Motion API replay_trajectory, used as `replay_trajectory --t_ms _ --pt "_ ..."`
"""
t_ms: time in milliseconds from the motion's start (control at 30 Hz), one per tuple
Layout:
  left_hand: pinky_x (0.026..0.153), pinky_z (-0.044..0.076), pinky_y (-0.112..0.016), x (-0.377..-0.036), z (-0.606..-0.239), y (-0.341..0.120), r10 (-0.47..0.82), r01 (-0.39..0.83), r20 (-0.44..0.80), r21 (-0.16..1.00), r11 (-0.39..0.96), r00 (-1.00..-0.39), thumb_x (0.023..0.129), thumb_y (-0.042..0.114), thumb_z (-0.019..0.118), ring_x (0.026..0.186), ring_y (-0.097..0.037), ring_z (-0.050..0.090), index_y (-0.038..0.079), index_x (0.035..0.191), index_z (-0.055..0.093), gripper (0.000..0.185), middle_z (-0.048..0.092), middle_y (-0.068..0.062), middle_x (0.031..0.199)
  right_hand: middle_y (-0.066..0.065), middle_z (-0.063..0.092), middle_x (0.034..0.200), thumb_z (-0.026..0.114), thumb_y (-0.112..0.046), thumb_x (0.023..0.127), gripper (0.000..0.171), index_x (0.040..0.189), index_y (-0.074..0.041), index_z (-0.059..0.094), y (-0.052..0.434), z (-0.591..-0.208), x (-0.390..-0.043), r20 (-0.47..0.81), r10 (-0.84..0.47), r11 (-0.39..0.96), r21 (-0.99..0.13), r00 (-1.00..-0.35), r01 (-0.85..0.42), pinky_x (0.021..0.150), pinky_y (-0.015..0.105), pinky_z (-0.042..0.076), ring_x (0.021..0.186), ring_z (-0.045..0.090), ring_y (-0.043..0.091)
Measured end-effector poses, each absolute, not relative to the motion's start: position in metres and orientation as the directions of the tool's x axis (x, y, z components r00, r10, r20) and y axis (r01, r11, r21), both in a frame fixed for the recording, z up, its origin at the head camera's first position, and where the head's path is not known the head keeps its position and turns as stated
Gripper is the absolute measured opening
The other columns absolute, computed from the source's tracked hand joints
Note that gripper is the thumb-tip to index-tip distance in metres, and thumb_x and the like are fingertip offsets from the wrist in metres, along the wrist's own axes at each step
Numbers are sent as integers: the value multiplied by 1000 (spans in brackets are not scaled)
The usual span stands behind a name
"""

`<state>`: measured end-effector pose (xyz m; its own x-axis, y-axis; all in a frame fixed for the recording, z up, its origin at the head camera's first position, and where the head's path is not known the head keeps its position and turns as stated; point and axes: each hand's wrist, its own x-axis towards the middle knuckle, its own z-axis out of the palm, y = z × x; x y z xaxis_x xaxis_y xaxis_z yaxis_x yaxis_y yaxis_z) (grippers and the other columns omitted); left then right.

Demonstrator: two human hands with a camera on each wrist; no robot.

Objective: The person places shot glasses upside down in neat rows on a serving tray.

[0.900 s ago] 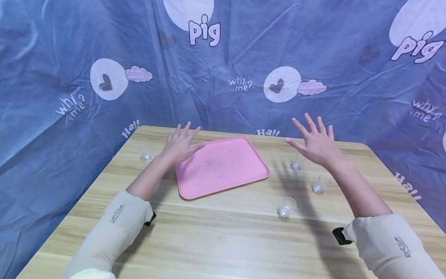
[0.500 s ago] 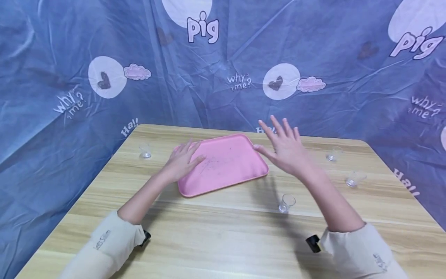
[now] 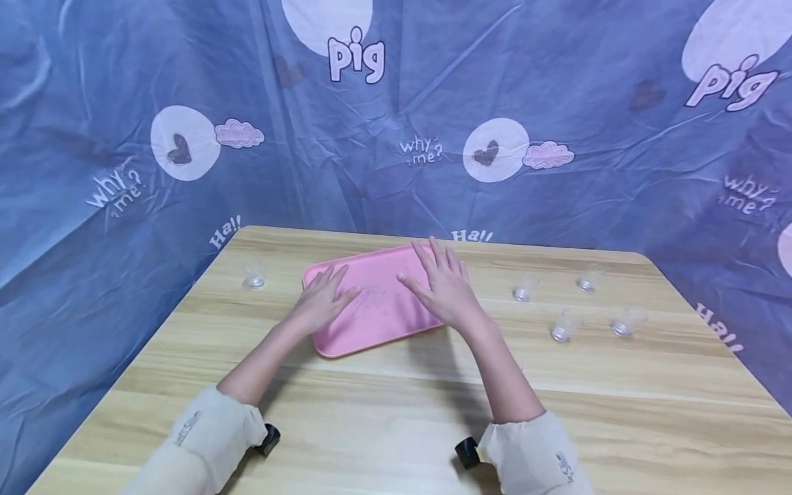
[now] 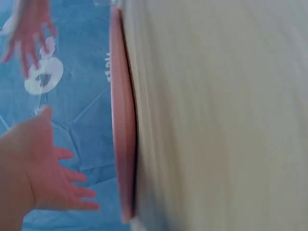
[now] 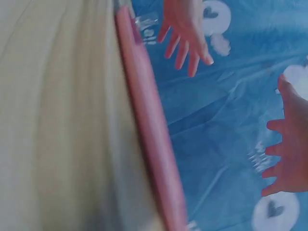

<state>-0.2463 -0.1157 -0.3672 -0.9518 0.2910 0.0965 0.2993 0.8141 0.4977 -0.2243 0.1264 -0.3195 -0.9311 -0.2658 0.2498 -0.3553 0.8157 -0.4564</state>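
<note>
A pink rectangular tray [image 3: 371, 323] lies slightly askew on the wooden table. Over its left side hovers my left hand [image 3: 318, 302], fingers spread, holding nothing. My right hand [image 3: 448, 292] is above the tray's right end, its fingers also spread and its palm bare. In the left wrist view the left hand [image 4: 43, 168] is apart from the tray's edge [image 4: 122, 115]. The right wrist view shows a similar gap between the right hand [image 5: 291, 149] and the tray [image 5: 151, 120]. The right hand and forearm cover the tray's right end.
Several small clear glasses stand on the table [image 3: 371, 426]: one glass [image 3: 254, 276] left of the tray, the others, such as this glass [image 3: 522, 290] and this glass [image 3: 562, 328], to its right. A blue printed cloth [image 3: 383, 179] hangs behind the table.
My right hand has swept left from above the glasses to over the tray. The left hand has dipped slightly. A front glass seen earlier is now behind the right forearm. The tray stays put.
</note>
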Motion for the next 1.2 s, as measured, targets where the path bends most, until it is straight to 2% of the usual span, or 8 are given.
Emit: replay_trajectory --t_ms 267,500,633,800,1000,1200 --pt "104 5 -56 -248 -393 -122 225 238 81 357 903 -971 92 51 43 132 -46 6 2 144 24 75 13 -27 146 17 11 150 47 -56 88 72 143 -13 32 139 -369 -247 210 -187 880 -399 -960 -259 102 61 3 131 6 48" --pt "104 2 -56 -232 -403 -112 284 278 25 306 910 -958 89 57 43 132 -45 4 3 143 29 77 13 -25 147 24 13 147 53 -49 87 67 138 -8 40 149 -399 -254 108 -126 910 -384 -986 -158 100 64 6 129 8 52" --pt "103 -5 -56 -225 -407 -105 310 286 -33 302 909 -950 87 61 42 132 -45 -2 3 143 29 81 12 -24 147 27 13 146 54 -46 87 66 137 -5 42 151 -405 -256 55 -82 924 -370 -995 -96 102 61 6 129 7 51" --pt "103 -9 -54 -224 -408 -103 324 293 -57 299 908 -944 87 60 43 133 -43 -5 3 144 26 83 10 -24 148 27 15 145 53 -47 87 66 137 -5 42 151 -408 -258 54 -38 937 -346 -998 -55 103 59 9 130 10 48" --pt "104 -8 -53 -231 -406 -111 381 346 -94 261 901 -920 89 59 40 134 -40 -2 2 145 20 82 6 -23 148 26 15 146 51 -47 88 64 137 -7 42 147 -409 -256 57 -8 945 -326 -998 -26 102 57 11 131 11 46" --pt "105 -2 -54 -240 -406 -132 458 435 -40 245 866 -888 89 56 43 134 -40 5 2 144 22 80 11 -23 148 28 16 144 47 -48 89 64 137 -6 42 130 -410 -247 59 33 958 -287 -998 14 101 57 15 130 14 45"
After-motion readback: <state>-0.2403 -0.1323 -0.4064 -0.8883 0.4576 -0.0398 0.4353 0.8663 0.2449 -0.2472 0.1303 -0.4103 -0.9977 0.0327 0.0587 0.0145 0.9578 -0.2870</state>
